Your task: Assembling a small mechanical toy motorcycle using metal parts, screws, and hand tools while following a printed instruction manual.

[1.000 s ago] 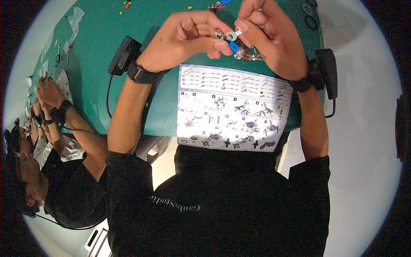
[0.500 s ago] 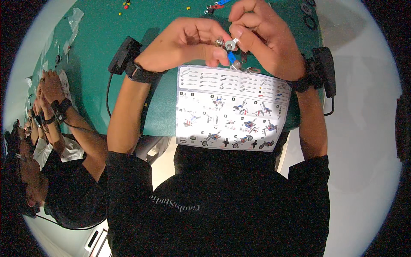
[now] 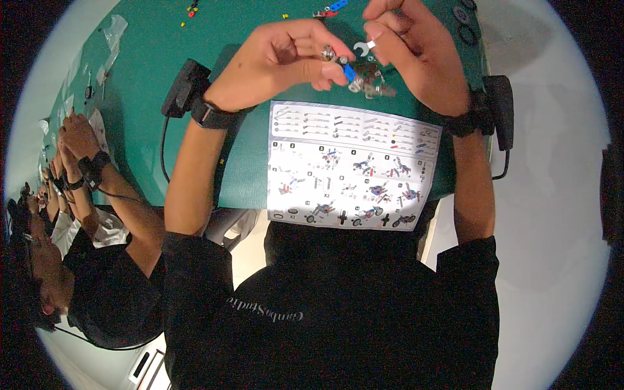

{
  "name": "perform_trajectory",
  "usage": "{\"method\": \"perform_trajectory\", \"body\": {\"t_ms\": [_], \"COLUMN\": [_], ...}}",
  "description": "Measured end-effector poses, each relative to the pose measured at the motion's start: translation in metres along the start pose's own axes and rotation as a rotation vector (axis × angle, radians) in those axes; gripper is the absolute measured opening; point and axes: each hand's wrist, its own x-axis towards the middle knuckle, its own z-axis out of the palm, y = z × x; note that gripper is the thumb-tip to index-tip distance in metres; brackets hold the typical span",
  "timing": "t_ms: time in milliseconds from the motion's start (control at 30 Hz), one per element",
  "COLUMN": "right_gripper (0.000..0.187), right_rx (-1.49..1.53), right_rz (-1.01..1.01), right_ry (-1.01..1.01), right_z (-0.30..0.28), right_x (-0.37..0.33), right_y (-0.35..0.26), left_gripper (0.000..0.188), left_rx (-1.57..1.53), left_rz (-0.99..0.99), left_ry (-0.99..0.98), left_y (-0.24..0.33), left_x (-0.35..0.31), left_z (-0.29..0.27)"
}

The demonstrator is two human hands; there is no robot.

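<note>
Between thumb and fingers, my left hand (image 3: 292,58) grips a small model assembly (image 3: 351,73) of blue and metal pieces with bolts, above the table. My right hand (image 3: 416,55) pinches a small silver open-ended wrench (image 3: 364,48), its jaw pointing left toward the assembly. A gap shows between the wrench jaw and the nearest bolt. The lower right end of the assembly is blurred. Below both hands lies a printed instruction sheet (image 3: 354,166) with small pictures of parts and building steps.
On the green table (image 3: 240,162) lie blue and red pieces (image 3: 331,9) at the far edge, black rings (image 3: 467,34) at far right, tiny yellow and red parts (image 3: 191,12) and a clear plastic bag (image 3: 114,36) at left. Another person's hands (image 3: 78,133) are at the left edge.
The wrench has come off the bolt on the assembly and moved up and right with my right hand. My left hand still holds the assembly, which has shifted slightly.
</note>
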Motion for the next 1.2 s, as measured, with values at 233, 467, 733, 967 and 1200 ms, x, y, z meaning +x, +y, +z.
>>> {"method": "perform_trajectory", "body": {"t_ms": [233, 467, 733, 967, 1200], "right_gripper": [0.008, 0.015, 0.013, 0.006, 0.007], "right_rx": [-0.369, -0.561, -0.564, -0.517, -0.549], "right_rz": [-0.002, -0.365, -0.330, -0.132, -0.093], "right_ry": [-0.008, 0.108, 0.169, 0.230, 0.231], "right_z": [0.004, 0.006, 0.016, 0.031, 0.034], "right_x": [0.001, 0.008, 0.007, 0.007, 0.008], "right_y": [-0.030, 0.004, 0.003, 0.001, 0.000], "left_gripper": [0.023, 0.016, 0.018, 0.018, 0.018], "left_rx": [0.207, 0.473, 0.846, 0.965, 0.968], "left_rz": [0.163, 0.274, 0.463, 0.522, 0.554], "left_ry": [0.235, 0.372, 0.402, 0.405, 0.380], "left_y": [-0.007, -0.008, 0.000, 0.001, -0.009], "left_x": [0.000, 0.003, 0.000, -0.006, -0.005], "left_z": [0.000, 0.010, 0.008, 0.009, 0.004]}}
